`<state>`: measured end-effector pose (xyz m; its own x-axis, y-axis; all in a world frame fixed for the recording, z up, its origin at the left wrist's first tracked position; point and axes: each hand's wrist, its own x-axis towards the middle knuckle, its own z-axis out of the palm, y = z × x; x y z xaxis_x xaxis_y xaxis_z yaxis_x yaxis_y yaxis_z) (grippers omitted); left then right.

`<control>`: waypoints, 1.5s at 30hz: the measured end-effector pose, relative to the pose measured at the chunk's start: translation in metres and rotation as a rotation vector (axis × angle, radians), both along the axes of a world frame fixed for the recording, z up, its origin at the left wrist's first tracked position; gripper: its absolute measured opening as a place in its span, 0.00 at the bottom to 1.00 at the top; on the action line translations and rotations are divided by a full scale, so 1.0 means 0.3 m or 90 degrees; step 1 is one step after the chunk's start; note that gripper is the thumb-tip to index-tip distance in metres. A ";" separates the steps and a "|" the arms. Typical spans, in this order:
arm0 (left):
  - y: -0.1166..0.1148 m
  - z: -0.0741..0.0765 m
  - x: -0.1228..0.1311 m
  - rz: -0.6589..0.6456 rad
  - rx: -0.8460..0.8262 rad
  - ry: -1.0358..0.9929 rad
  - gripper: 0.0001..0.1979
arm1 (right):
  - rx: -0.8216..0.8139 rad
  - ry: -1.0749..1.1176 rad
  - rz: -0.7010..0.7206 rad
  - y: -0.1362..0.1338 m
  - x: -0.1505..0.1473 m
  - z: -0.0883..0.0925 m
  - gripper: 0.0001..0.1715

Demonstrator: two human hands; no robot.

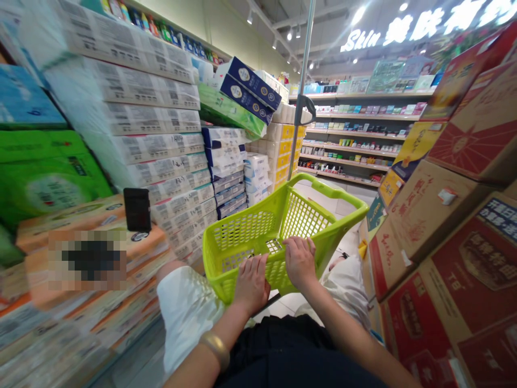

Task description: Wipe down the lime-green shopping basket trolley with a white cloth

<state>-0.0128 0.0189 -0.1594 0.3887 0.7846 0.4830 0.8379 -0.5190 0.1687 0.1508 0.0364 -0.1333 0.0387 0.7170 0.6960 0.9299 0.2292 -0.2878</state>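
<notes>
A lime-green plastic shopping basket (238, 229) with perforated walls stands between my knees, tilted in view, its thick handle at the far right side. My left hand (251, 283) is closed over the basket's near rim, fingers curled over the edge. To its right, my right hand (299, 261) grips the same rim, fingertips bent over into the basket. A gold bangle (216, 347) is on my left wrist. Through the holes of the basket's bottom, light floor shows. A thin metal pole (302, 70) with a grey hook rises behind the basket.
Stacked packs of tissue (161, 118) stand on the left, with orange packs (97, 215) lower down and a black phone-like object (137, 209) on them. Red and brown cartons (456, 205) line the right. Shelves of small goods (359, 116) stand behind.
</notes>
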 end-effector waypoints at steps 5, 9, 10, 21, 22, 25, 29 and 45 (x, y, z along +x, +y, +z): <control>-0.002 0.005 -0.008 -0.005 -0.001 0.002 0.34 | -0.012 -0.027 0.072 -0.017 -0.052 -0.017 0.13; 0.000 0.001 -0.010 -0.009 0.003 -0.002 0.34 | 0.013 0.008 0.016 0.000 0.037 0.011 0.14; 0.000 -0.001 -0.009 -0.006 0.004 -0.001 0.34 | 0.021 0.016 -0.007 0.007 0.060 0.018 0.14; 0.005 -0.012 -0.011 -0.001 0.025 0.011 0.33 | -0.006 -0.005 0.101 -0.026 -0.088 -0.030 0.12; 0.005 -0.012 -0.012 -0.004 0.027 0.011 0.33 | -0.007 -0.005 0.101 -0.026 -0.081 -0.027 0.12; 0.004 -0.012 -0.012 -0.010 0.022 0.003 0.33 | 0.004 0.014 0.050 -0.014 -0.017 -0.005 0.13; 0.001 -0.007 -0.004 -0.004 0.020 -0.002 0.33 | 0.036 0.044 -0.020 0.007 0.058 0.018 0.14; 0.001 -0.005 -0.015 -0.008 0.036 0.012 0.33 | 0.029 -0.005 -0.017 0.001 0.048 -0.009 0.15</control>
<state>-0.0174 0.0191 -0.1610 0.4079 0.7507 0.5197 0.8336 -0.5384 0.1233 0.1653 0.0366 -0.1359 0.0515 0.6838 0.7278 0.9381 0.2169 -0.2702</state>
